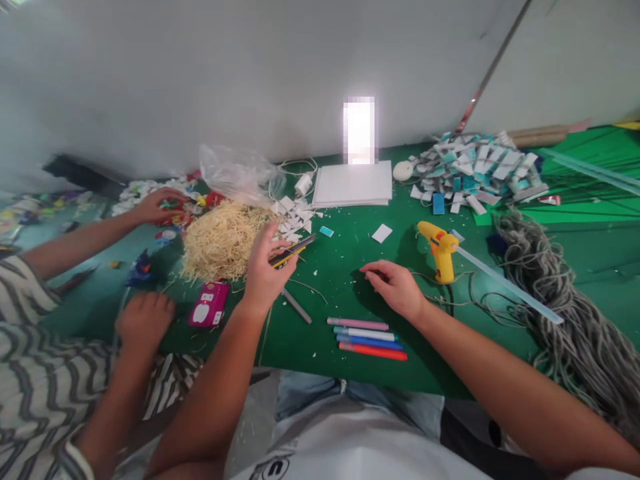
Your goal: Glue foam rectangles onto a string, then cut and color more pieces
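My left hand [263, 277] has its fingers around a yellow and black cutter knife [290, 253], whose tip points up to the right, beside a heap of pale straw [215, 243]. Lower and to the right, my right hand [395, 287] hovers over or rests on the green table [320, 293], its fingertips drawn together; whether something small is between them is hidden. Several markers [371, 339] lie in a row just below it. Between and beyond my hands are a white piece [382, 233] and a small blue-and-white piece [327, 231].
A yellow glue gun [439, 253] with a long glue stick stands right of my right hand, near grey yarn [565, 307]. Cut pieces [475, 167] are piled behind. A person's hand [160, 205] reaches among small items at left; a purple box [209, 305] lies nearer.
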Available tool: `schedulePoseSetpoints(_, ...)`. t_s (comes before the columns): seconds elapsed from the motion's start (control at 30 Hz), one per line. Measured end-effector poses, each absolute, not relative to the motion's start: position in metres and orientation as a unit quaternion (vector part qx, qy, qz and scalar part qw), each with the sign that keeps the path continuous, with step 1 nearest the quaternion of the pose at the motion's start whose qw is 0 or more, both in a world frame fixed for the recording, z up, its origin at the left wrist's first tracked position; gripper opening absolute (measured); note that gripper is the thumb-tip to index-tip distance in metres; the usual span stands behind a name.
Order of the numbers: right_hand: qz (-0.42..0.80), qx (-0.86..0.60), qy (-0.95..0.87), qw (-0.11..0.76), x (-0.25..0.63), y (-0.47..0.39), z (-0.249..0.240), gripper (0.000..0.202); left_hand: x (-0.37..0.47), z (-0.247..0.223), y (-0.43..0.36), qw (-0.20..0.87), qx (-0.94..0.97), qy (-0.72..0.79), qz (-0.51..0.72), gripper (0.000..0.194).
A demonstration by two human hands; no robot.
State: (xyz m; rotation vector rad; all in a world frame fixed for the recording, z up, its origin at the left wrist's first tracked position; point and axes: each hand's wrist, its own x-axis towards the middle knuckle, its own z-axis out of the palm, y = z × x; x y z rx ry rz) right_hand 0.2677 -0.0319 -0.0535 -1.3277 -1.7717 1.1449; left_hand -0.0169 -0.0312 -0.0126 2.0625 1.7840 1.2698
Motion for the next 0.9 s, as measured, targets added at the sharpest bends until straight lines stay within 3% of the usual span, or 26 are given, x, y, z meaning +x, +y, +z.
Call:
schedulePoseSetpoints(0.1,0.438,-0.506,-0.673,0.314,0.268,-0.032,-0.052,0.024,-0.015,-0.019,-0.037,0.037,0.692,0.583,0.425,0.01)
schedulePoseSetpoints(0.2,0.436,-0.508,-0.674,0.311,0.268,-0.032,-0.052,0.025,-0.009,-0.021,-0.04,0.024,0.701,0.579,0.416,0.023)
schedulePoseSetpoints(0.53,0.41,-0.518,-0.686,0.306,0.263,-0.034,-0.046,0.028,0.001,-0.033,-0.021,0.02,0.727,0.576,0.373,0.015)
schedulePoseSetpoints(0.67,0.394,-0.525,-0.689,0.307,0.26,-0.034,-0.046,0.028,-0.002,-0.036,-0.007,0.023,0.742,0.583,0.33,0.05)
schedulePoseSetpoints(0.9,0.378,-0.537,-0.692,0.299,0.257,-0.034,-0.048,0.027,-0.036,-0.028,0.005,-0.007,0.726,0.635,0.265,0.032)
